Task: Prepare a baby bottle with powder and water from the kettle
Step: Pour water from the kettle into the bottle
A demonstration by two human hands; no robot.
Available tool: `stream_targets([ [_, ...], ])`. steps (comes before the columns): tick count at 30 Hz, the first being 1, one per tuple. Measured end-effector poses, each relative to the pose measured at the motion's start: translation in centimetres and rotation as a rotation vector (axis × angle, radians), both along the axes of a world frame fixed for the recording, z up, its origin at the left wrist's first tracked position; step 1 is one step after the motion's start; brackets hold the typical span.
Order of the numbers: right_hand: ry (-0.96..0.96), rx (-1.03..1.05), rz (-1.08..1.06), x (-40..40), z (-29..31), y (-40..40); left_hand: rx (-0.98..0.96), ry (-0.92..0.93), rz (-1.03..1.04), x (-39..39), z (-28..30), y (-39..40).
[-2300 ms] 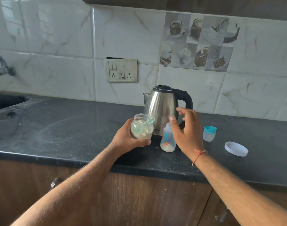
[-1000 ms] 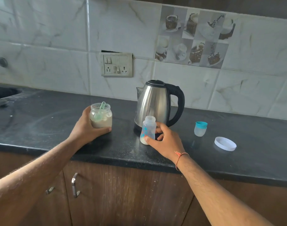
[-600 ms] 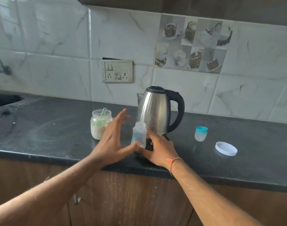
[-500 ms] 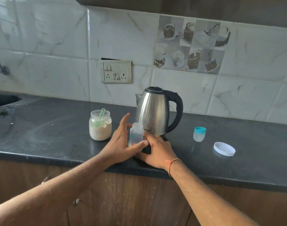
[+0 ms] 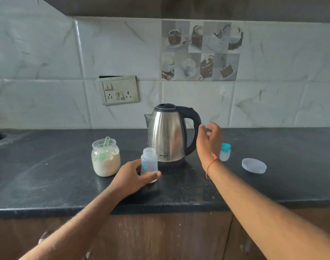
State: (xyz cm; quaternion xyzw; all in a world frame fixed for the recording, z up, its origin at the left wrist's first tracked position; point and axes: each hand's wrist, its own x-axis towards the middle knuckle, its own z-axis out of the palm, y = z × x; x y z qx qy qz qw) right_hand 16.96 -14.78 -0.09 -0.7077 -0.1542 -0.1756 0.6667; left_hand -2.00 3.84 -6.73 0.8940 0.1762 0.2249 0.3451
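Note:
An uncapped clear baby bottle [image 5: 149,160] with powder at its bottom stands upright on the black counter [image 5: 48,177], just in front of the steel kettle [image 5: 167,134]. My left hand [image 5: 131,177] grips the bottle low down, thumb across its front. My right hand [image 5: 209,142] hovers beside the kettle's black handle [image 5: 193,126], fingers loosely curled and holding nothing. An open jar of white powder [image 5: 106,158] with a green scoop [image 5: 104,149] in it stands left of the bottle.
The bottle's teat cap [image 5: 225,152] with a teal ring stands right of the kettle, partly behind my right wrist. A white jar lid [image 5: 254,165] lies farther right. A socket panel [image 5: 120,92] is on the tiled wall. Wooden cabinet doors [image 5: 160,239] sit below the counter edge.
My left hand has closed round the bottle. My right hand let go of the bottle and rose to the right, up beside the kettle handle.

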Motion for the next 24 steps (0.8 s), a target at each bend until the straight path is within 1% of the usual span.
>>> stream_targets([
  [3, 0.164, -0.089, 0.14, 2.0, 1.7, 1.4, -0.013, -0.021, -0.033, -0.1, 0.5, -0.6],
  [5, 0.234, -0.038, 0.186, 2.6, 2.4, 2.4, -0.047, -0.048, -0.044, -0.2, 0.7, -0.7],
  [8, 0.278, 0.04, 0.197, 3.1, 2.7, 3.2, -0.127, -0.106, -0.051, -0.2, 0.7, -0.7],
  [12, 0.291, 0.076, 0.159, 2.1, 2.5, 3.2, -0.173, -0.169, -0.03, 0.0, 0.8, -0.8],
  [15, 0.253, 0.069, 0.164, 0.9, 2.1, 2.9, -0.206, -0.205, 0.002, -0.1, 0.7, -0.6],
  [24, 0.215, 0.154, 0.239, -0.7, 2.8, -1.0, -0.212, -0.216, 0.061, -0.3, 0.7, -0.7],
])
